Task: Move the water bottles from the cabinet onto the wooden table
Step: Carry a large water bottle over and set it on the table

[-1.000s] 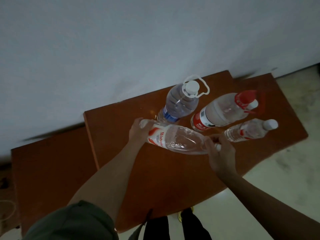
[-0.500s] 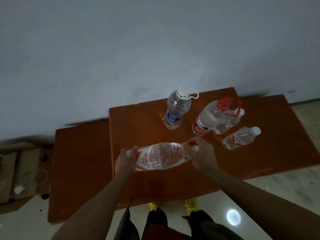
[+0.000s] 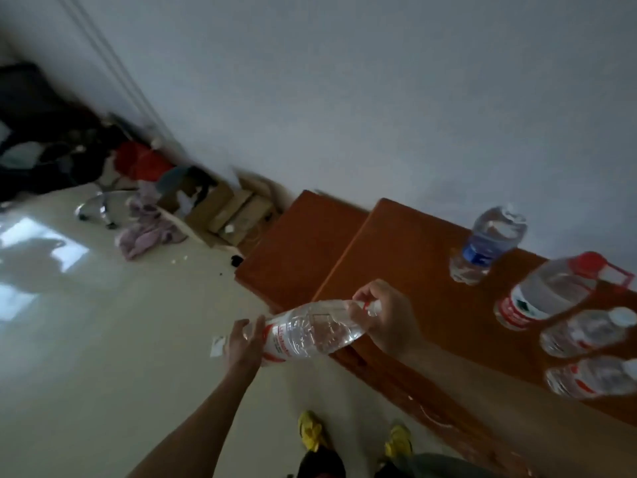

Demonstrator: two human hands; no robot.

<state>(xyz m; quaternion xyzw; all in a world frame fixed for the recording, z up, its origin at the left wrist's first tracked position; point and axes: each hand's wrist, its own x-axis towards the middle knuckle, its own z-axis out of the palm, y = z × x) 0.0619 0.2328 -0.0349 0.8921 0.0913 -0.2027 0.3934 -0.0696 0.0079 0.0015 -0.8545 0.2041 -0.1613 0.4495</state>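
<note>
Left hand [image 3: 241, 343] cups the base of the bottle [image 3: 310, 331], fingers curled round it. The bottle lies horizontal in the air, just off the surface [image 3: 406, 257] edge, above the floor [image 3: 103, 339]. Right hand [image 3: 387, 320] grips its neck. Other bottles [image 3: 487, 248] stand on the surface

clear plastic bottle [image 3: 312, 331]; smooth wooden table [image 3: 406, 250]; glossy floor [image 3: 86, 339].
</note>
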